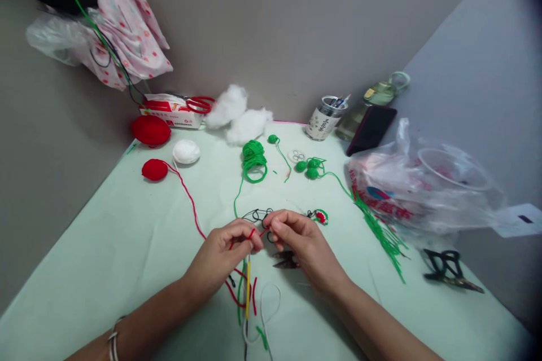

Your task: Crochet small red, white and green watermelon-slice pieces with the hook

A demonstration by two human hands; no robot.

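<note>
My left hand is closed, pinching red yarn that loops over its index finger. The fingers of my right hand pinch the same yarn a short way off, so it spans the small gap between both hands. From the left hand a red strand runs back to a small red yarn ball. A crochet hook with a yellow handle lies below my left hand, among red, green and white yarn pieces. Small dark-bladed snips are partly hidden under my right hand. Tangled black thread lies just beyond the fingers.
A green yarn bundle and small green balls lie farther back. White stuffing, a red-handled scissors on a box and a pen can line the wall. A plastic bag and black claw clip are right.
</note>
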